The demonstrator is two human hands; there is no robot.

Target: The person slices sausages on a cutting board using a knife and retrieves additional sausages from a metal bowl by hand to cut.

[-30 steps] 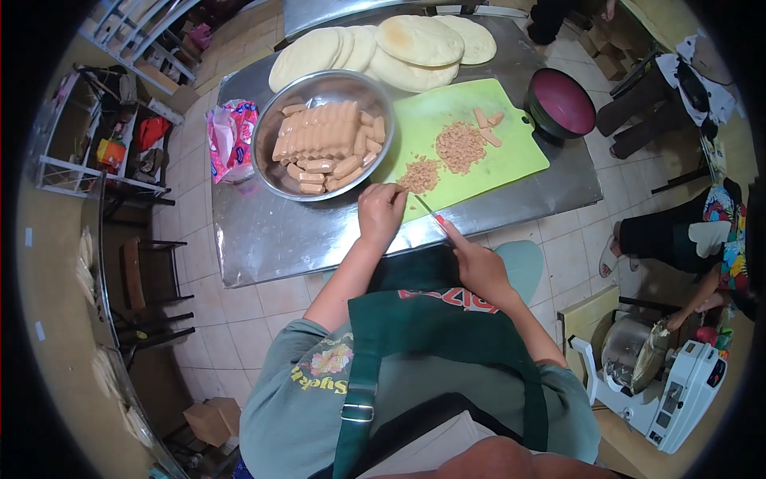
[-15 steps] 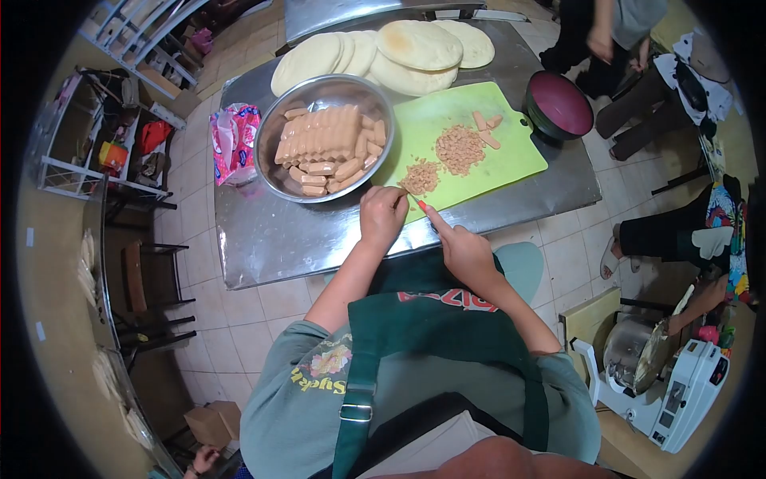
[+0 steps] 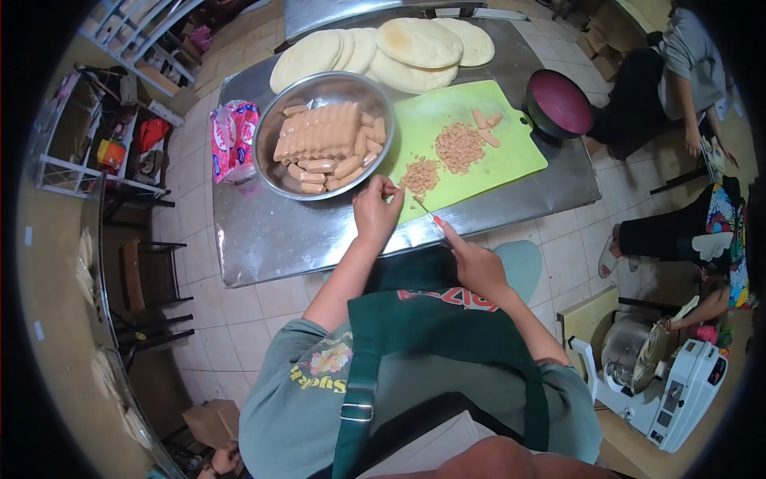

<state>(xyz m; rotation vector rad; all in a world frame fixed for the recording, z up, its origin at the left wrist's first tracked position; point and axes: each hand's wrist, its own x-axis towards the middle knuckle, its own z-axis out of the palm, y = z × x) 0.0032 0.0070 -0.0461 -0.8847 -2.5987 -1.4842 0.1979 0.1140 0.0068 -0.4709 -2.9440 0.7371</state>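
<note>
Packet [image 3: 233, 144], pink, near the left edge of the table [image 3: 271, 239], beside a metal bowl [image 3: 323, 88] of sausages [image 3: 319, 136]. Next, left hand [image 3: 378, 209] near the bowl, at the near left edge of a green cutting board [image 3: 423, 120], fingers bent; impossible to tell how tight the grip. Then a small heap of chopped sausage [image 3: 420, 176] on the board, knife [image 3: 428, 211] tip just beside. Farther right, a larger heap [image 3: 459, 146]; nearer, right hand [image 3: 479, 270], grip wrapped around the knife's handle. Finally, a dark bowl [image 3: 561, 104].

Lime cutting board [image 3: 496, 172], pinkish-tan sausages [image 3: 317, 136], red-handled knife [image 3: 437, 220], dark bowl [image 3: 561, 100] — maroon inside, green apron [image 3: 451, 329]
</note>
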